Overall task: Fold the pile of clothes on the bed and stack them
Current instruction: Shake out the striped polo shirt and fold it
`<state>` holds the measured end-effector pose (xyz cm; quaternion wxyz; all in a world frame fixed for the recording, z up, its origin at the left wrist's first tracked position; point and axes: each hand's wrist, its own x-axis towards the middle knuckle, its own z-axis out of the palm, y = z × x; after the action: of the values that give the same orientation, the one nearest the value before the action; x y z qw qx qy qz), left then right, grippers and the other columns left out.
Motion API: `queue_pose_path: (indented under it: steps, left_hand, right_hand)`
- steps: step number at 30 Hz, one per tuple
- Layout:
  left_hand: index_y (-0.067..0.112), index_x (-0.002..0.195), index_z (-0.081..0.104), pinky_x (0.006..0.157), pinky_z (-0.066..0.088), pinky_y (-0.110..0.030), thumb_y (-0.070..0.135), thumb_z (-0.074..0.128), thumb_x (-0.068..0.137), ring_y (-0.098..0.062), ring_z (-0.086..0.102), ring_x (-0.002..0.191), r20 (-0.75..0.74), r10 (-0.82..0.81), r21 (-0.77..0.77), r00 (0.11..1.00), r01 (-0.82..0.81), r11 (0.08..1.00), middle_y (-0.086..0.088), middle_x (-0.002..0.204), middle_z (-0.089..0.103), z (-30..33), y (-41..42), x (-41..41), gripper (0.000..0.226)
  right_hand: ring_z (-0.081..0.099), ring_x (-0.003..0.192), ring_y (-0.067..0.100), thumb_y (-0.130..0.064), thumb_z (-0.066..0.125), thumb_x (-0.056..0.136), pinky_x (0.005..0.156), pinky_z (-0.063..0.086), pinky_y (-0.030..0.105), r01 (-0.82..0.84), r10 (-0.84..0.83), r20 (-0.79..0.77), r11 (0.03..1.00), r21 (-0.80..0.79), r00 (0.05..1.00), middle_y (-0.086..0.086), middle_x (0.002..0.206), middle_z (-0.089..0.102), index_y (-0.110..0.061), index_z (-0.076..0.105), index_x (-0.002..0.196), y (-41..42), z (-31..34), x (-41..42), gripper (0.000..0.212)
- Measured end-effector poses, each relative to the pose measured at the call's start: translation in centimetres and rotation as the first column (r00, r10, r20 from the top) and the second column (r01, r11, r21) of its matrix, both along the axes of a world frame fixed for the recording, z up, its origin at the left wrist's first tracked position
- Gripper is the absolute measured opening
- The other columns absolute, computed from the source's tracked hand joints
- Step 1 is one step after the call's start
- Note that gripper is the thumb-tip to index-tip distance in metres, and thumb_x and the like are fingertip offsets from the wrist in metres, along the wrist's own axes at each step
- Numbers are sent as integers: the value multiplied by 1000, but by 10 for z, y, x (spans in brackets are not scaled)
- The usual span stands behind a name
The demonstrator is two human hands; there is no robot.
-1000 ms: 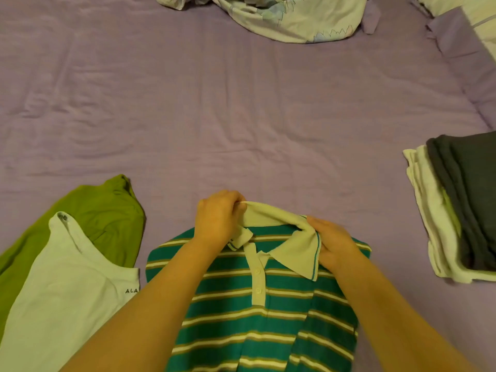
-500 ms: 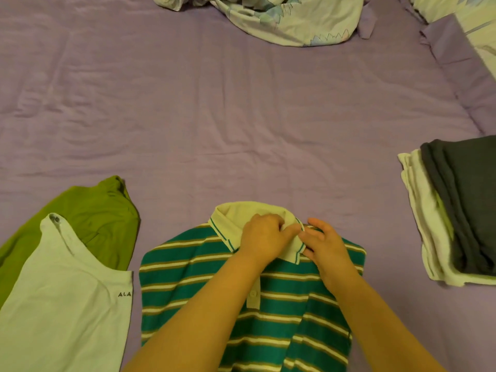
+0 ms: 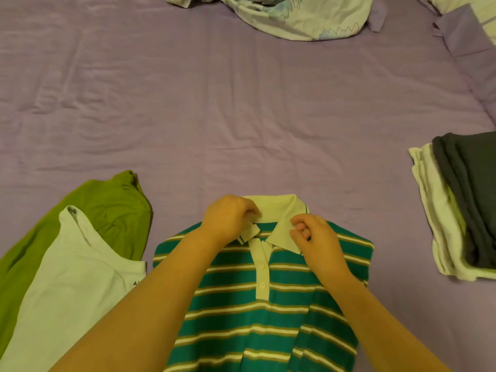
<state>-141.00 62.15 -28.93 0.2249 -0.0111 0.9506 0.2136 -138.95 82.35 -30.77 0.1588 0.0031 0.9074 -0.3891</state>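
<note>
A green polo shirt (image 3: 239, 312) with white stripes lies face up on the purple bed (image 3: 241, 116), right in front of me. Its pale collar (image 3: 279, 210) is at the far end. My left hand (image 3: 228, 218) pinches the left collar flap. On the other side, my right hand (image 3: 314, 237) pinches the right collar flap between thumb and curled fingers. A stack of folded clothes (image 3: 461, 208), dark grey on top of pale ones, sits at the right edge.
At the left lie a white shirt (image 3: 69, 296) and, under it, an olive green garment (image 3: 112, 208). A crumpled patterned sheet (image 3: 300, 14) lies at the far end. A purple pillow (image 3: 469, 38) is at the far right.
My left hand has moved from the middle of the collar back to its left flap. The collar is now turned down on both sides, and the button placket shows again.
</note>
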Motion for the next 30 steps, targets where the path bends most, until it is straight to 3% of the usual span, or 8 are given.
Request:
queue_pose_path:
  steps: [5, 11, 14, 18, 21, 25, 27, 30]
  left_hand:
    - [27, 132, 55, 93, 49, -36, 11, 42, 98, -23, 55, 116, 71, -58, -65, 996, 63, 996, -1, 133, 57, 1, -17, 11, 40]
    - [11, 115, 66, 85, 49, -37, 16, 54, 96, -25, 59, 97, 55, -21, 99, 998, 16, 995, -11, 110, 64, 7, -24, 14, 23]
    - [9, 111, 68, 85, 48, -33, 18, 57, 95, -23, 58, 95, 35, 11, 202, 999, -18, 979, -11, 108, 63, 14, -32, 15, 22]
    - [13, 120, 63, 88, 42, -29, 18, 46, 100, -23, 53, 101, 16, -48, 148, 999, 45, 988, -10, 113, 58, 14, -37, 13, 27]
    - [14, 123, 62, 87, 43, -31, 15, 43, 101, -25, 53, 103, -1, -47, 125, 999, 47, 991, -10, 113, 55, 11, -38, 9, 29]
    - [16, 125, 60, 94, 45, -36, 5, 43, 98, -26, 50, 115, -100, -7, 159, 995, 23, 987, -8, 131, 47, 5, -38, 17, 34]
    - [17, 129, 56, 95, 46, -36, -1, 44, 95, -26, 47, 119, -185, 93, 154, 978, -65, 986, -7, 138, 43, 0, -40, 26, 41]
    - [16, 129, 58, 94, 45, -40, 5, 45, 96, -30, 51, 115, -236, 289, 73, 928, -280, 957, -11, 131, 52, -7, -55, 37, 37]
  right_hand:
    - [57, 83, 2, -12, 53, 95, 68, 44, 5, -96, 120, 131, 979, -177, 984, -5, 103, 60, -21, 62, 113, -34, -6, 0, 22]
    - [57, 77, -6, -15, 50, 97, 66, 43, 6, -222, 264, 167, 947, -235, 950, -14, 105, 57, -28, 52, 133, -62, -4, -3, 38]
    - [56, 74, 4, -20, 60, 91, 72, 51, 16, -213, 247, 126, 948, -238, 961, -10, 90, 61, -29, 61, 113, -62, -1, -2, 24]
    - [58, 59, 9, -21, 69, 85, 51, 47, 10, -85, 155, 172, 929, -359, 973, 4, 70, 59, -30, 53, 79, -62, 4, 2, 19]
    - [60, 56, 5, -19, 64, 89, 49, 43, 10, -108, 144, 133, 963, -245, 981, 3, 73, 61, -29, 49, 76, -59, 5, 6, 22]
    - [49, 75, 10, -17, 48, 97, 60, 44, 19, -304, 329, -97, 930, 207, 939, -10, 101, 44, -30, 56, 101, -55, 1, 10, 17]
    - [47, 79, 7, -14, 46, 98, 59, 39, 11, -278, 300, -53, 928, 248, 953, -10, 112, 42, -28, 61, 114, -51, -6, 12, 25]
    - [47, 78, 4, -15, 45, 98, 62, 35, 6, -190, 207, -74, 963, 189, 976, -7, 118, 49, -21, 66, 109, -47, -9, 16, 24]
